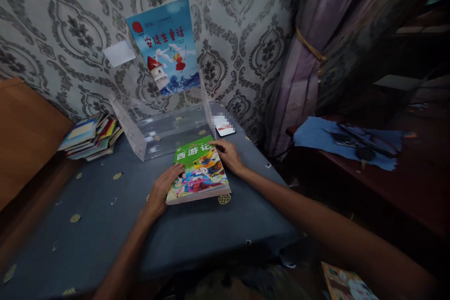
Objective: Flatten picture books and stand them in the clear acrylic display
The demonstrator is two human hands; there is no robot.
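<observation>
A thick paperback book with a green top and a colourful illustrated cover lies face up on the cloth-covered table. My left hand grips its left edge, fingertips resting on the cover. At the upper right corner, my right hand is closed round the edge, its fingers partly hidden. Just behind the book stands a clear plastic stand with raised sides. A blue picture book is upright at the back of this stand, cover facing me.
A stack of books sits at the left beside a brown board. A phone-like device lies right of the stand. Further right, a blue cloth with dark items covers part of a bench. Another book shows low at the right.
</observation>
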